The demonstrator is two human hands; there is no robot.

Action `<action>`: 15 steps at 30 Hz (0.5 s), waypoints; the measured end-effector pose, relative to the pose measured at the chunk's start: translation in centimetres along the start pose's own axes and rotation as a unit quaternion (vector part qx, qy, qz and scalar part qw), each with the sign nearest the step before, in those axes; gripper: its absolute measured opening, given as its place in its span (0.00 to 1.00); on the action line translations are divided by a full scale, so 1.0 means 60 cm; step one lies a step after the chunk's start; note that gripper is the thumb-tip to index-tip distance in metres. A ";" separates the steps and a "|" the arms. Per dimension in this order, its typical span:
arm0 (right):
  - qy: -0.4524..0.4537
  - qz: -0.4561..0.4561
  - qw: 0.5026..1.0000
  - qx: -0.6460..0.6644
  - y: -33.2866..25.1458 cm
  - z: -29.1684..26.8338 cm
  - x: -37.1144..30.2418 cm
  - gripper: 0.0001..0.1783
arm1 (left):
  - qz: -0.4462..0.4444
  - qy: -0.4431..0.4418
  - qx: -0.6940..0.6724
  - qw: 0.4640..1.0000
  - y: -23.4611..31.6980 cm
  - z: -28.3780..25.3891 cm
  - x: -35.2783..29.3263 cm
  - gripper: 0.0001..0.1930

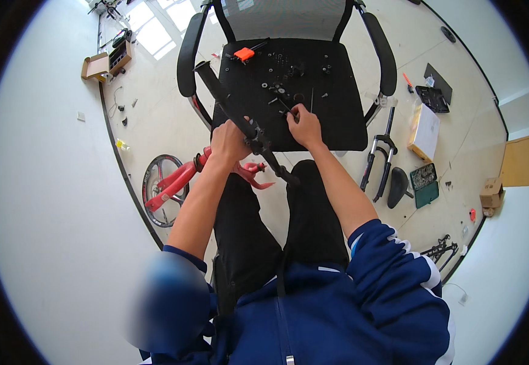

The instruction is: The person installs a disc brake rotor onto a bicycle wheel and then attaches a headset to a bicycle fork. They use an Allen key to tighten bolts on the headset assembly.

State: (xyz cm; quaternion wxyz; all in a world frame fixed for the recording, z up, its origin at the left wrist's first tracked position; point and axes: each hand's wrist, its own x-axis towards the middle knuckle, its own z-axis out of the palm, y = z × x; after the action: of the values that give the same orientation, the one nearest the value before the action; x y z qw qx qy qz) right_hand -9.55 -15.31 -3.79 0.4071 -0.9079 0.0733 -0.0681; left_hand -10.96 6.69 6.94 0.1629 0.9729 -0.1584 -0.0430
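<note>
A black bicycle handlebar (223,97) slants from the chair seat's left edge down toward my knees, with a clamp at its middle. My left hand (229,141) is closed around it beside that clamp, its fingers partly hidden. Below lies a red bicycle frame (176,184), running down to the left. Over the front of the black seat (343,115) my right hand (306,129) pinches a thin dark rod-like piece (286,107), too small to name. Around its fingertips are scattered bolts, washers (281,90) and small black parts. A thin straight rod (312,97) lies just beyond.
An orange object (244,54) sits at the seat's far left, between the armrests (379,52). On the floor are a spoked wheel (166,190) at left, and a suspension fork (386,149), saddle (397,187), white box (424,132) and green tool case (426,193) at right.
</note>
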 end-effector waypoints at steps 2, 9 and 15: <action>0.032 -0.008 0.997 -0.067 -0.014 -0.014 -0.005 0.17 | 0.015 0.022 -0.003 1.000 0.001 0.009 -0.003 0.17; -0.035 0.030 0.920 0.389 -0.078 -0.078 -0.114 0.31 | -0.016 0.020 0.007 1.000 0.064 0.046 -0.005 0.15; -0.232 0.054 0.911 0.338 -0.105 -0.105 -0.135 0.41 | -0.009 -0.004 0.013 1.000 0.106 0.028 -0.021 0.07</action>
State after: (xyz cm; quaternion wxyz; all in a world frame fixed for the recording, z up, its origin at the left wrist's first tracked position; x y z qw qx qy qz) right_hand -18.14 -14.23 4.55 0.6983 -0.7008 -0.0014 0.1456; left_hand -14.24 0.87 7.52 0.1490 0.9762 -0.1508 -0.0462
